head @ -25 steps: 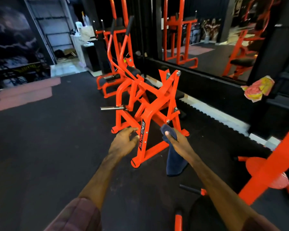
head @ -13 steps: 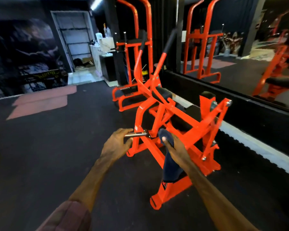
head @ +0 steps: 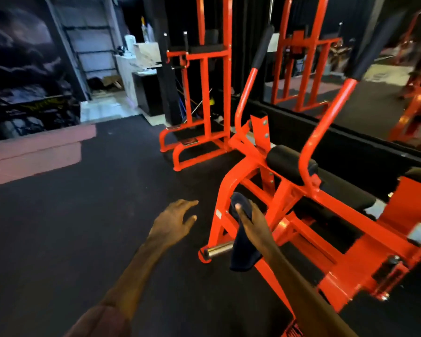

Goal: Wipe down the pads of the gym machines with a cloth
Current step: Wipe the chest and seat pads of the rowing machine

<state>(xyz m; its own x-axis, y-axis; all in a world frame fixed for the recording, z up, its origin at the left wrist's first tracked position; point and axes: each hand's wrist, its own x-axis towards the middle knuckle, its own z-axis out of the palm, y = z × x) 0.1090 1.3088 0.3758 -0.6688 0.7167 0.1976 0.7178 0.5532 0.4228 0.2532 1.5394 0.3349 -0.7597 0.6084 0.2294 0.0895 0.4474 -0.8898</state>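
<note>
- Hands, two: left hand (head: 174, 221) spread, holding nothing; right hand (head: 252, 218) grips one dark blue cloth (head: 243, 251).
- One black roller pad (head: 287, 164) beyond the right hand on one orange machine (head: 365, 249).

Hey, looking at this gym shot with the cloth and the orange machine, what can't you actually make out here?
All from the head view:
- Right hand fingers: mostly behind the dark blue cloth, so the grip itself is unclear.
- Black roller pad: partly crossed by an orange handle bar; whether it is already wiped cannot be told.
- Orange machine: cut off by the right edge.
- Items on the white counter: too small and blurred.
- Left hand: shown fully, holding nothing.
</note>
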